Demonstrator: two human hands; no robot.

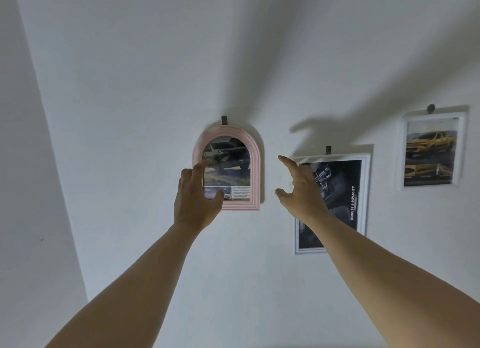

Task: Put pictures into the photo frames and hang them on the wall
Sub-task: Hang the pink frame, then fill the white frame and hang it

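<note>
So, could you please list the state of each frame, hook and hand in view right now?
Pink arched frame: hung on its hook, picture inside.
Large white rectangular frame: hung, dark car-interior picture inside.
Small white frame: hung, yellow car picture inside.
Left hand: open, in front of pink frame.
Right hand: open, empty.

Dim, soft arm shadows on wall; slight blur.

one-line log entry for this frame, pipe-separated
pink arched frame on hook | left hand open, overlapping its left edge | right hand open, empty | two white frames hung at right
</note>
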